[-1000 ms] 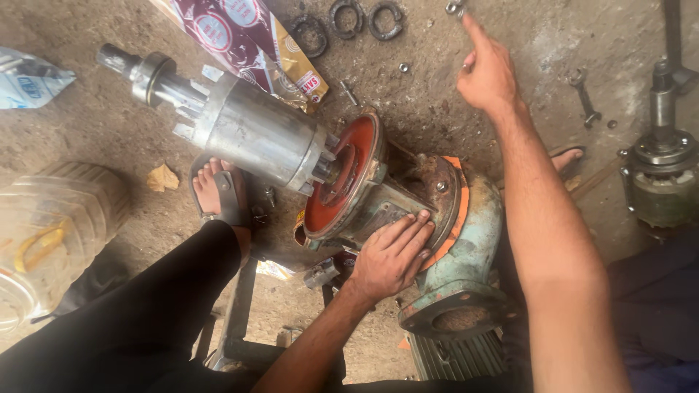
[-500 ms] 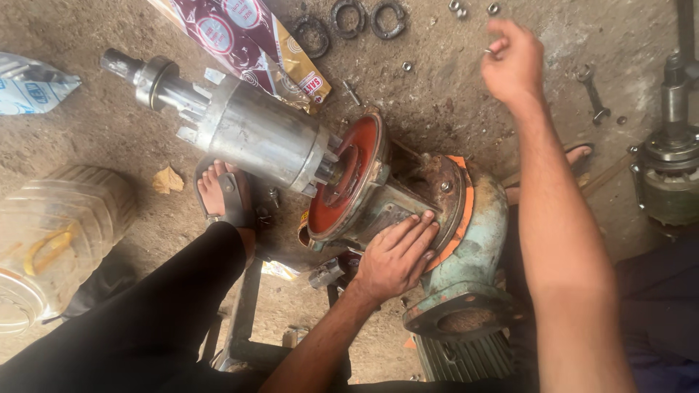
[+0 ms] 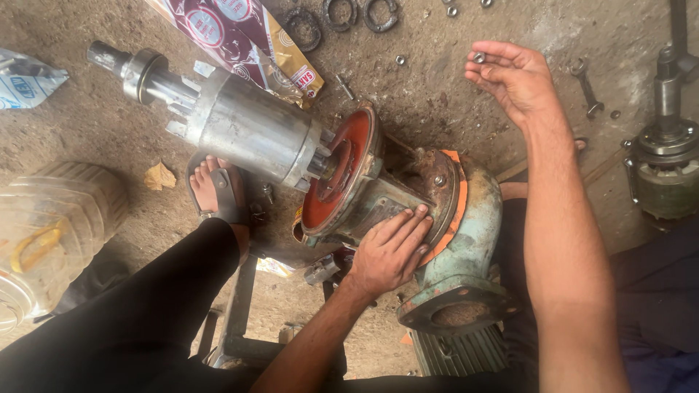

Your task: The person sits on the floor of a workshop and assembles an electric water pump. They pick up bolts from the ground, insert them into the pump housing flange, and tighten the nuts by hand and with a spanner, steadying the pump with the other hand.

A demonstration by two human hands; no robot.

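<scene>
Gritty concrete floor (image 3: 451,109); left hand (image 3: 389,251) flat on pump casing (image 3: 408,200), right hand (image 3: 513,73) pinching nut (image 3: 479,57).

Rusty, perhaps cast-iron pump housing (image 3: 466,240)

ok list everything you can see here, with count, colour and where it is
rotor and shaft: 1, silver-grey, lying on the ground upper left
end cover: 1, red-orange, at the rotor's lower end
pump casing: 1, pale green with an orange gasket edge, centre
rings: 3, dark, top centre
small nuts: a few, grey, scattered top centre
printed packet: 1, maroon and yellow, top
wrench: 1, grey, upper right
second motor part: 1, grey, right edge
plastic jar: 1, clear, left
white bag: 1, upper left
foot in sandal: 1, beside the rotor
left hand: flat on the casing
right hand: raised, a small nut at the fingers
</scene>
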